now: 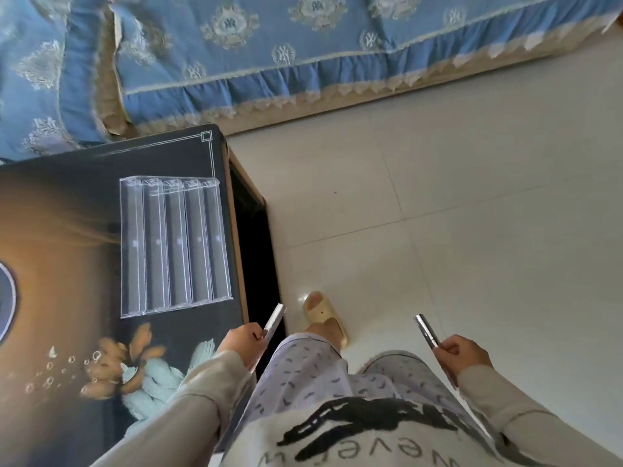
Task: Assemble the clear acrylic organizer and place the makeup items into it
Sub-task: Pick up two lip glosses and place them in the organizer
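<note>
The clear organizer [175, 244] is sitting built but empty by the right edge of the tabletop [67, 210]. The left hand [241, 340] is holding a pale makeup stick [274, 320] and the right hand [463, 355] a silver makeup stick [426, 330], fingers curled round them, not in yet.

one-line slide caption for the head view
Left hand and right hand grip silver makeup sticks beside the table bearing the clear acrylic organizer.
</note>
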A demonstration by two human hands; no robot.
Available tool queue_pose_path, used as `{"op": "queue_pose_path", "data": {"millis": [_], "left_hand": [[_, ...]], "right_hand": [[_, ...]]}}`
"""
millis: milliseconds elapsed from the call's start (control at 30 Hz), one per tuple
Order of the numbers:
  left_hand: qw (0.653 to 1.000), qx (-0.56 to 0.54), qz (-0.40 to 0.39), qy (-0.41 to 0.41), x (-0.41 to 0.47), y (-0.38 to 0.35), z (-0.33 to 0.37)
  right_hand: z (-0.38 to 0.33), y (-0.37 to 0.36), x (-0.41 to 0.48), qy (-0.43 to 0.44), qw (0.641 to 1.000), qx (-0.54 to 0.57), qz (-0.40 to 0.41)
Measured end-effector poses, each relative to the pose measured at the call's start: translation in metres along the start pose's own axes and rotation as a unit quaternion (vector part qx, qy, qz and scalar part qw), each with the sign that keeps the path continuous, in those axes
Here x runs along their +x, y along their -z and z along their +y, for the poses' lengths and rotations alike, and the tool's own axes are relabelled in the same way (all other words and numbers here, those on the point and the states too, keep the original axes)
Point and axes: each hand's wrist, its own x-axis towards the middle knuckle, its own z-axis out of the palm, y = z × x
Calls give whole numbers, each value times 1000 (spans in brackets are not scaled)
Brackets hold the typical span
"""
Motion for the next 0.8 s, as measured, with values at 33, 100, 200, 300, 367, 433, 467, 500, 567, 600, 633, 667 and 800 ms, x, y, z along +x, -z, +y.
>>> {"op": "queue_pose_path", "data": {"millis": [33, 100, 200, 300, 367, 433, 467, 500, 567, 600, 633, 667, 800], "left_hand": [[1000, -14, 8, -3, 5, 16, 8], [999, -36, 18, -16, 16, 45, 21], [995, -88, 46, -22, 29, 81, 36], [986, -150, 64, -24, 41, 107, 46], [981, -181, 71, -22, 48, 120, 49], [974, -211, 78, -9, 53, 127, 50], [970, -229, 79, 1, 55, 128, 48], [965, -249, 76, 15, 57, 127, 47], [952, -293, 71, 52, 55, 125, 46], [944, -313, 69, 77, 53, 121, 46], [935, -332, 70, 106, 51, 116, 46], [926, -346, 68, 132, 49, 109, 47], [882, -410, 50, 225, 33, 84, 62]], "right_hand": [[-12, 4, 5, 5, 1000, -5, 1], [-36, 10, 15, 13, 1000, -24, 6], [-69, 21, 31, 26, 999, -39, 9], [-104, 29, 47, 45, 997, -65, -2], [-130, 34, 59, 60, 995, -77, -4], [-159, 39, 73, 80, 992, -92, -7], [-174, 41, 80, 94, 990, -102, -13], [-190, 44, 88, 111, 987, -115, -22], [-224, 51, 103, 145, 976, -155, -49], [-243, 56, 111, 162, 968, -185, -60], [-262, 60, 119, 182, 957, -215, -69], [-282, 63, 126, 205, 944, -247, -75], [-354, 74, 151, 281, 899, -326, -83]]}}
